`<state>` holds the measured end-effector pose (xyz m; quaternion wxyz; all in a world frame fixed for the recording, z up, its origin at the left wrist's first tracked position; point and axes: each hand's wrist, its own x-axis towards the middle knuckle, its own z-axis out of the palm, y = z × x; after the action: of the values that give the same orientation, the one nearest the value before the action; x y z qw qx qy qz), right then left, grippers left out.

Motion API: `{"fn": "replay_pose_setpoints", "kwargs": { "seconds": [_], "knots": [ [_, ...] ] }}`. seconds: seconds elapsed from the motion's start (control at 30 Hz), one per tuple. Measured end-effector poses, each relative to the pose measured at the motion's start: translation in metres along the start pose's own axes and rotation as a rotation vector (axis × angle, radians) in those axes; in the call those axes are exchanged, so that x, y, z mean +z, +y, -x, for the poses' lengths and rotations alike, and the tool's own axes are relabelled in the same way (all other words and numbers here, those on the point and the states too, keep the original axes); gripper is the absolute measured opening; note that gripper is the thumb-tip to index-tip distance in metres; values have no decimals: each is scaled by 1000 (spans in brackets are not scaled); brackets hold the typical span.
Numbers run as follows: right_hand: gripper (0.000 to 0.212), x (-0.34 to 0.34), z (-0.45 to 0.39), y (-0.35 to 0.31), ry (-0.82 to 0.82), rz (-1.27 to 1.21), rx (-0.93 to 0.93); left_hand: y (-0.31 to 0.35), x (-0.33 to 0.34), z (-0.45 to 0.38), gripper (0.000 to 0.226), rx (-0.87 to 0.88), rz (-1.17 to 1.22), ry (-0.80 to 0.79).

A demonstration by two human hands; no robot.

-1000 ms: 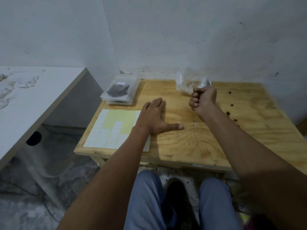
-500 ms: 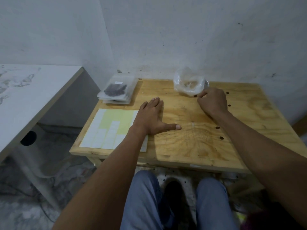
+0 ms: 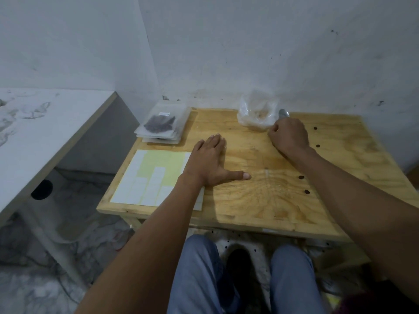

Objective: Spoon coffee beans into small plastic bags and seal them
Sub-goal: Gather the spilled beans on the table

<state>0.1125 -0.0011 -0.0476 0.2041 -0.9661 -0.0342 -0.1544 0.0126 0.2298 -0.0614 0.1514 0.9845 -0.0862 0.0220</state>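
Your left hand [image 3: 209, 163] lies flat on the wooden table [image 3: 340, 200], fingers straight, thumb out to the right, holding nothing. Your right hand [image 3: 289, 137] is curled at the far side, just beside a crumpled clear plastic bag [image 3: 256, 113]; a rounded metal spoon [image 3: 283, 113] pokes out beyond the knuckles, but whether the fingers actually hold it, you cannot tell.

Progress, judging by the layout: a flat stack of small bags [image 3: 163, 124] sits at the far left corner, the top one holding dark beans and looking sealed. The big bag looks nearly empty, pale residue only. Loose beans [image 3: 301, 177] lie scattered on the right side, so some gathering seems left.

Table is pale raw plywood, swirled grain. A label sheet [image 3: 149, 175] lies near left, yellow backing, white rectangles partly gone.
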Motion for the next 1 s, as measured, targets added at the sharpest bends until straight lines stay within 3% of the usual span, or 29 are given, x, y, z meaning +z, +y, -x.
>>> {"fn": "replay_pose_setpoints", "kwargs": {
  "seconds": [0.07,0.17,0.27,0.37,0.47,0.57,0.67,0.83,0.9,1.0],
  "knots": [
    [21,-4,0,0,36,-206,128,0,0,0,141,-1,-1,1],
    [31,-26,0,-9,68,-735,516,-1,0,0,138,6,-3,2],
    [19,-42,0,-11,35,-1164,801,-2,1,0,137,16,-11,7],
    [23,-45,5,-4,-69,-1543,874,-2,1,-1,138,21,-11,-1],
    [26,-47,10,2,-98,-1710,899,-2,1,-1,141,21,-24,-26],
    [22,-51,14,10,-131,-1620,890,2,-4,-6,140,26,-64,-60],
    [11,-56,18,15,-116,-1186,819,22,-9,-14,141,73,-83,-63],
    [29,-47,27,21,24,-562,363,58,7,-31,145,110,-76,-84],
    [16,-39,26,23,12,-392,273,66,13,-38,142,111,-83,-89],
    [17,-31,22,21,-2,-247,208,72,22,-43,138,96,-100,-102]
  ]
}}
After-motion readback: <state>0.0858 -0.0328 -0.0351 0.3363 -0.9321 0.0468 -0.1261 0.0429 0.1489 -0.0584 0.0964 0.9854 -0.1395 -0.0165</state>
